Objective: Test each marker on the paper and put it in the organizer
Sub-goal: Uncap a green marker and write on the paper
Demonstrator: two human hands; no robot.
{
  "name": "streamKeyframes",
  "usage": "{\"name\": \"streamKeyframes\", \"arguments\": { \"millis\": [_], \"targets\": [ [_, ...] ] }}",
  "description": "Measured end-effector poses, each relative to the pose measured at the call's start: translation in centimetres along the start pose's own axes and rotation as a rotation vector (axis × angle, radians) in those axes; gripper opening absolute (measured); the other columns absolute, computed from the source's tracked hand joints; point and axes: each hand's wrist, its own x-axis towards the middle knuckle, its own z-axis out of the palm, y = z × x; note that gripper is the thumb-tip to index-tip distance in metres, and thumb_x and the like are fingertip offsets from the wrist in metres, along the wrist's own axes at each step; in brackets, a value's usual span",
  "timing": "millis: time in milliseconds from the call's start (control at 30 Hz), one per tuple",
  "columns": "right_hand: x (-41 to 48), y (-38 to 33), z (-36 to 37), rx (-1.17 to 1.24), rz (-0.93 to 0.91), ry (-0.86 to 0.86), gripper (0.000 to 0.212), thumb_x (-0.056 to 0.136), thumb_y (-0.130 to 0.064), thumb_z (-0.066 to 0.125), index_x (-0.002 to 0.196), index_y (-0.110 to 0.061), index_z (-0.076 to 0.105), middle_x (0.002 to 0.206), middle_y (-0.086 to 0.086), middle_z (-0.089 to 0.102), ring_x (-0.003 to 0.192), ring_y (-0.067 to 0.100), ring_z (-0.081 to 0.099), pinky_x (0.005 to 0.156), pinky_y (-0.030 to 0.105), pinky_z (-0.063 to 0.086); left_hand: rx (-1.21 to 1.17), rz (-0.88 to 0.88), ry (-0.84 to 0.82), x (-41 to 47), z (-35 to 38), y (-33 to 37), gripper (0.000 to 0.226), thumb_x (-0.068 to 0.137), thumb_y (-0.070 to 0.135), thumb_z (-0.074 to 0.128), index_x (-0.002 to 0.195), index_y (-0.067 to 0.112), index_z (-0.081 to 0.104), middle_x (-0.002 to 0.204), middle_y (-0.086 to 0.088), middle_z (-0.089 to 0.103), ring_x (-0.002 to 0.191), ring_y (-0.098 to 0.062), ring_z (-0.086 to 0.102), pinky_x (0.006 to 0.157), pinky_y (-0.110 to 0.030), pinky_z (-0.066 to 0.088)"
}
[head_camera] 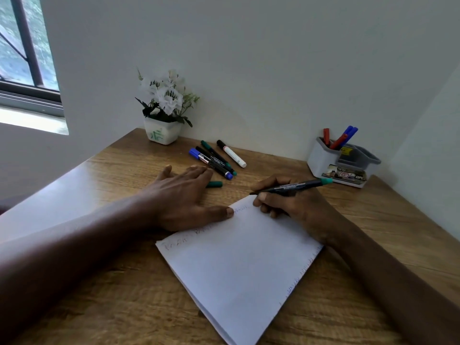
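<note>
Here the right hand pinches a black marker with a green end, its tip at the far corner of the white paper sheet on the wooden desk. The left hand lies flat, fingers spread, thumb on the paper's edge. The grey-and-white plastic organizer stands at the desk's far right.

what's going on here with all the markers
A person is testing markers. The right hand grips a green marker with its tip at the far corner of the paper, while the left hand lies flat, thumb on its edge. A green cap lies on the table by the left hand. Four more markers wait near the flower pot; the organizer already holds red and blue ones.
</note>
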Motion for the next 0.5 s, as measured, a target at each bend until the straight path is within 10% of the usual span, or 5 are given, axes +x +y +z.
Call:
{"name": "streamKeyframes", "arguments": {
  "millis": [500],
  "targets": [
    [0.4, -0.1, 1.8, -0.200, -0.009, 0.214, 0.017, 0.089, -0.019, 0.067, 0.076, -0.009, 0.066, 0.056, 0.001, 0.068, 0.045, 0.006, 0.057, 0.047, 0.020, 0.047, 0.004, 0.016, 0.008, 0.2, 0.2, 0.0, 0.126, 0.059, 0.100, 0.012, 0.161, 0.027, 0.001, 0.169, 0.006, 0.001, 0.154, -0.010, 0.004, 0.123, -0.052, 0.004]
  ]
}}
